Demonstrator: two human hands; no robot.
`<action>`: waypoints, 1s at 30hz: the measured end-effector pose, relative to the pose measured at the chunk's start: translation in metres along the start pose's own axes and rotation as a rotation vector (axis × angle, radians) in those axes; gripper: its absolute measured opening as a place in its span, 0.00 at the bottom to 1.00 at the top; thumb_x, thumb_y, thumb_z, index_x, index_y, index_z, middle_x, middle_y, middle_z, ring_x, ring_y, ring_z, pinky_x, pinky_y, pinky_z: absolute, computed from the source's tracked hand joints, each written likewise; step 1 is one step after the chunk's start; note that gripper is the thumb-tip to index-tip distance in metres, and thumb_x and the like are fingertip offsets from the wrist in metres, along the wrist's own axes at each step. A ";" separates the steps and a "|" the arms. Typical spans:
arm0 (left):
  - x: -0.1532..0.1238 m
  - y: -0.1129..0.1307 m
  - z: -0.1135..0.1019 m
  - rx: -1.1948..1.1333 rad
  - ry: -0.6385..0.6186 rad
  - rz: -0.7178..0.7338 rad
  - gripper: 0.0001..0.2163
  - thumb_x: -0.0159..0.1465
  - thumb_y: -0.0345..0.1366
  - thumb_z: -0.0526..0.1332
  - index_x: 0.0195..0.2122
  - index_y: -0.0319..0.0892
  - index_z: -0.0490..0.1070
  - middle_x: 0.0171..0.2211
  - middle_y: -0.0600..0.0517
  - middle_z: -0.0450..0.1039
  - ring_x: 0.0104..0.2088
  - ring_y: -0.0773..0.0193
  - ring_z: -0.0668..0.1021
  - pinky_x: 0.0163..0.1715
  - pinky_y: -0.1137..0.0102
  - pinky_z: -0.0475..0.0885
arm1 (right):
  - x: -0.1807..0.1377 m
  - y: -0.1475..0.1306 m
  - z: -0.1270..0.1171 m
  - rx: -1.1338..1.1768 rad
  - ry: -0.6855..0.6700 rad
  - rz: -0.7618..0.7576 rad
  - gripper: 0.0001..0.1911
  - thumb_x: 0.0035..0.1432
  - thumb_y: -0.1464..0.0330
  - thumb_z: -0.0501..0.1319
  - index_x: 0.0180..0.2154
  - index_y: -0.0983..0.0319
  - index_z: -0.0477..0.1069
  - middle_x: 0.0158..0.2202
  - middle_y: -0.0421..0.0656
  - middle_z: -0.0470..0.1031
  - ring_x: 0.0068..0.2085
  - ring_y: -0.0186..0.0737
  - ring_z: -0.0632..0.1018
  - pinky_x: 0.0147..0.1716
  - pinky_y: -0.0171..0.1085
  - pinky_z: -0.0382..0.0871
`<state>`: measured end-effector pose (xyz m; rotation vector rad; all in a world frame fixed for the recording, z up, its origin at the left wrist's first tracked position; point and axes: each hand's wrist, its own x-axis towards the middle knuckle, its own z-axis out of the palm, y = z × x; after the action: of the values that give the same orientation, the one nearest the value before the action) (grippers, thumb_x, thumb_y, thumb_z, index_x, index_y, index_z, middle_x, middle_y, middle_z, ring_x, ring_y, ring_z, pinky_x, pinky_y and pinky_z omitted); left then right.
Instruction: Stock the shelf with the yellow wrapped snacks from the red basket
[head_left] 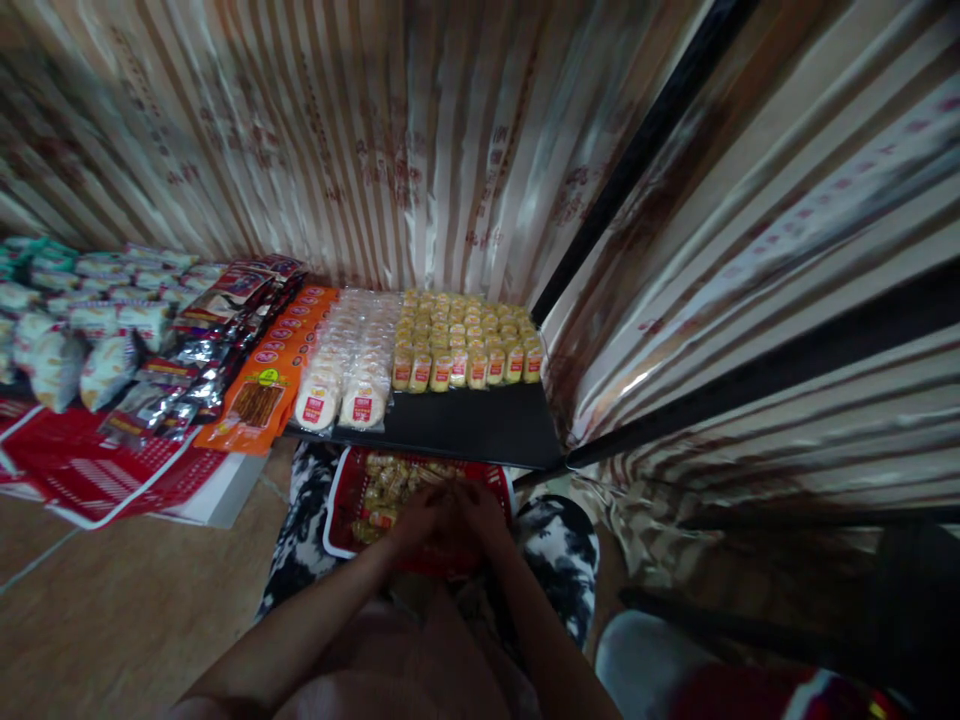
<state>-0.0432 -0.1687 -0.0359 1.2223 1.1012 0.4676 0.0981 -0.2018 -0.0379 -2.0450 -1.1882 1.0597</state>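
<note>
Both of my hands are together inside a red basket with a white rim, which sits between my knees. My left hand is curled over small yellow wrapped packs in the basket. Close against it, my right hand is also curled, near the basket's right side. Dim light and the backs of the hands hide whatever lies between the fingers. Just beyond the basket, rows of similar yellow wrapped packs stand on a black shelf.
Left along the shelf lie round white packs, orange bags, dark shiny packets and white bags. Another red basket stands at left. Striped sheeting hangs behind; black frame bars cross at right.
</note>
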 end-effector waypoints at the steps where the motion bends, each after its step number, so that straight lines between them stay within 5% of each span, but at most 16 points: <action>1: -0.001 0.004 -0.002 -0.034 0.003 0.002 0.16 0.51 0.34 0.58 0.42 0.41 0.73 0.45 0.47 0.74 0.48 0.55 0.73 0.52 0.63 0.63 | -0.001 -0.001 -0.002 0.020 0.015 0.008 0.17 0.55 0.61 0.52 0.42 0.61 0.71 0.43 0.45 0.76 0.46 0.40 0.75 0.46 0.35 0.66; 6: -0.011 0.016 -0.014 -0.253 -0.050 0.002 0.15 0.52 0.36 0.60 0.42 0.42 0.73 0.42 0.49 0.75 0.43 0.57 0.75 0.45 0.65 0.68 | -0.005 -0.006 -0.011 0.085 0.043 0.055 0.17 0.51 0.57 0.54 0.33 0.61 0.73 0.35 0.45 0.78 0.39 0.43 0.77 0.40 0.38 0.68; 10: -0.017 0.024 -0.021 -0.200 -0.105 0.073 0.19 0.50 0.37 0.64 0.44 0.43 0.71 0.38 0.51 0.75 0.40 0.60 0.75 0.42 0.68 0.69 | -0.008 -0.015 -0.016 0.135 0.035 0.057 0.19 0.51 0.54 0.52 0.30 0.62 0.72 0.31 0.44 0.77 0.35 0.42 0.77 0.35 0.36 0.68; 19: -0.014 0.058 -0.021 -0.294 0.004 0.045 0.17 0.52 0.46 0.60 0.36 0.39 0.68 0.31 0.52 0.74 0.30 0.64 0.75 0.30 0.72 0.69 | -0.018 -0.035 -0.038 0.203 -0.028 -0.001 0.25 0.53 0.48 0.48 0.27 0.61 0.69 0.24 0.39 0.73 0.27 0.37 0.73 0.26 0.33 0.65; 27: 0.000 0.075 -0.022 -0.276 -0.009 0.005 0.22 0.50 0.55 0.59 0.31 0.39 0.68 0.24 0.54 0.72 0.23 0.67 0.73 0.24 0.73 0.66 | -0.024 -0.052 -0.055 0.359 -0.045 -0.059 0.20 0.52 0.52 0.54 0.34 0.61 0.73 0.31 0.42 0.77 0.32 0.40 0.76 0.31 0.36 0.69; 30: 0.004 0.082 -0.022 -0.167 -0.022 0.032 0.22 0.51 0.56 0.57 0.30 0.40 0.66 0.21 0.56 0.69 0.21 0.68 0.71 0.22 0.74 0.65 | -0.020 -0.052 -0.056 0.244 0.058 -0.110 0.18 0.52 0.57 0.54 0.38 0.61 0.72 0.34 0.44 0.77 0.35 0.41 0.77 0.36 0.38 0.70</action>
<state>-0.0401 -0.1270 0.0381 1.0969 1.0041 0.5580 0.1149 -0.1992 0.0392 -1.7912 -1.0726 1.0314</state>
